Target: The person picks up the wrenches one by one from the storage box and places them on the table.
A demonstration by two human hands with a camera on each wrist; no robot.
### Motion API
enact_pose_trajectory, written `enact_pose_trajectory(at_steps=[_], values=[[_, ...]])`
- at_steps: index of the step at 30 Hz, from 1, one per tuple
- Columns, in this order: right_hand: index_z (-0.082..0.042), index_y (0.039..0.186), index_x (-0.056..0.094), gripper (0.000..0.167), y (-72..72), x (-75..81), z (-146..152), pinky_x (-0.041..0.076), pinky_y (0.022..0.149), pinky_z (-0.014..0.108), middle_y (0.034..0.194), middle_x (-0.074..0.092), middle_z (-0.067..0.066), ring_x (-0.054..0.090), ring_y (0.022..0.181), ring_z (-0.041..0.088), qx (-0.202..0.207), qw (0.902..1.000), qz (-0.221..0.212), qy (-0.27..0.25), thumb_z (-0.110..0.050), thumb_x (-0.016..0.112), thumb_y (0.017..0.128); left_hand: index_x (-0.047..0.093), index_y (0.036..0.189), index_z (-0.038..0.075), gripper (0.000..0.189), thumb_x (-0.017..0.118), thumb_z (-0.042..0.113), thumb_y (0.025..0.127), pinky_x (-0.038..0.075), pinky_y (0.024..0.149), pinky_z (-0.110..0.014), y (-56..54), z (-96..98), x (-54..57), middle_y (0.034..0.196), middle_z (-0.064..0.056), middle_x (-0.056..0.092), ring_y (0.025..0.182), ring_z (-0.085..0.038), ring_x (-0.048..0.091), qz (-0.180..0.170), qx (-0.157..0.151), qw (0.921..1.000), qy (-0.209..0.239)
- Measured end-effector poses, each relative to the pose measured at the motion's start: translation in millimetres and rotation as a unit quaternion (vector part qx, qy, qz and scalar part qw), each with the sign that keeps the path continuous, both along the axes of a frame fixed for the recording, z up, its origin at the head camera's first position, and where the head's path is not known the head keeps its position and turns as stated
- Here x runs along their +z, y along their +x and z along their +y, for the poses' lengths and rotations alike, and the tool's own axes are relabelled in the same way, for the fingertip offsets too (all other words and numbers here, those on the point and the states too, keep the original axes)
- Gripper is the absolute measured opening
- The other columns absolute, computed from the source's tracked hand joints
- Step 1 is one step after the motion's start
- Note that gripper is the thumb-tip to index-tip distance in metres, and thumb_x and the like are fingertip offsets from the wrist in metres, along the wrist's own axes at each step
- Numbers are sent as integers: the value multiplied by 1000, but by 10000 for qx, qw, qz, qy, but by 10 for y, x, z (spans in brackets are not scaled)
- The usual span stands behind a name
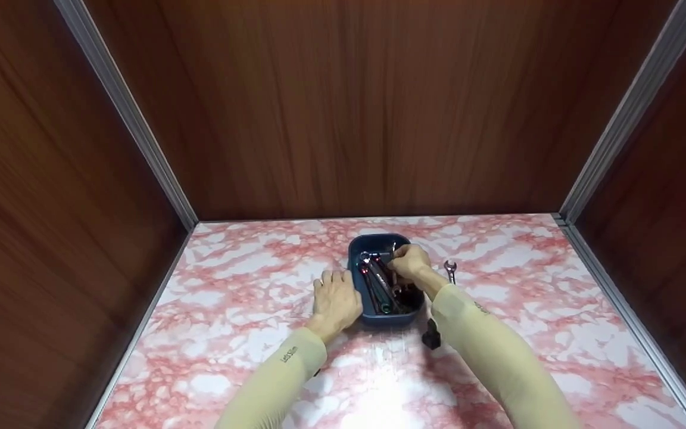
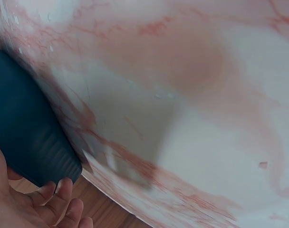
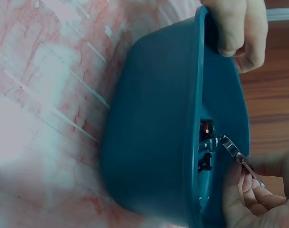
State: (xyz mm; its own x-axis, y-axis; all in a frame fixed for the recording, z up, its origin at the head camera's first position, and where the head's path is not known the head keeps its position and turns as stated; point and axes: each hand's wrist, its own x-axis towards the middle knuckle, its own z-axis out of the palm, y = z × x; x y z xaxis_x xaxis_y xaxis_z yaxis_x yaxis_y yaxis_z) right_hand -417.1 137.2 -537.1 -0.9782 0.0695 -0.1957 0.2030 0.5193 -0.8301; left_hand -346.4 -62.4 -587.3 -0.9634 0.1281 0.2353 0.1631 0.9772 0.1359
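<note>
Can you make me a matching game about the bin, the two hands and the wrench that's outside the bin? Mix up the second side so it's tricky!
Things:
1. plastic bin
2. left hand
3. right hand
4. open-ended wrench outside the bin

Places, colours and states:
A. pinching a shiny metal tool
B. lying on the pink-and-white table, to the right of the bin
C. dark blue-green
D. holding the bin at its left side

Right pairs: 1-C, 2-D, 3-A, 4-B
</note>
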Motion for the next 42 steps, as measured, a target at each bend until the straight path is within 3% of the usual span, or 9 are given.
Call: enact_pose_trajectory(at_steps=[7, 18, 23, 31, 42], values=[[2, 120, 72, 28, 13, 44, 66, 65, 62, 29, 102, 66, 8, 67, 75, 15, 51, 9990, -155, -415, -1, 79, 93, 64, 130, 5, 36, 57, 32, 107, 51, 106, -57, 9, 6, 8, 128, -19, 72, 126, -39, 62, -45, -9, 10000, 20], [2, 118, 65, 22, 17, 147, 264, 64, 61, 28, 94, 61, 4, 64, 74, 13, 115, 9946, -209, -1006, 1, 74, 97, 65, 131, 5, 38, 56, 33, 107, 50, 105, -57, 0, 16, -6, 128, -19, 71, 125, -38, 62, -30, -17, 10000, -28], [4, 124, 63, 29, 37, 174, 316, 66, 63, 29, 96, 62, 4, 69, 80, 16, 117, 9950, -212, -967, 0, 75, 99, 65, 129, 6, 37, 58, 34, 106, 50, 105, -57, -10, 15, -6, 127, -17, 72, 126, -38, 62, -46, 6, 10000, -39], [4, 127, 64, 33, 48, 138, 384, 67, 65, 31, 95, 60, 4, 65, 77, 14, 64, 9953, -129, -955, 1, 76, 97, 63, 137, 6, 42, 56, 36, 108, 49, 110, -58, -15, 15, -2, 131, -18, 72, 131, -38, 61, -195, 13, 9998, 9], [6, 131, 66, 37, 58, 150, 551, 64, 66, 30, 89, 68, 1, 72, 73, 13, 52, 9967, -44, -812, -1, 76, 96, 63, 132, 5, 39, 56, 35, 108, 49, 110, -59, -26, 0, -11, 133, -19, 70, 130, -39, 60, -161, 30, 9999, 37]])
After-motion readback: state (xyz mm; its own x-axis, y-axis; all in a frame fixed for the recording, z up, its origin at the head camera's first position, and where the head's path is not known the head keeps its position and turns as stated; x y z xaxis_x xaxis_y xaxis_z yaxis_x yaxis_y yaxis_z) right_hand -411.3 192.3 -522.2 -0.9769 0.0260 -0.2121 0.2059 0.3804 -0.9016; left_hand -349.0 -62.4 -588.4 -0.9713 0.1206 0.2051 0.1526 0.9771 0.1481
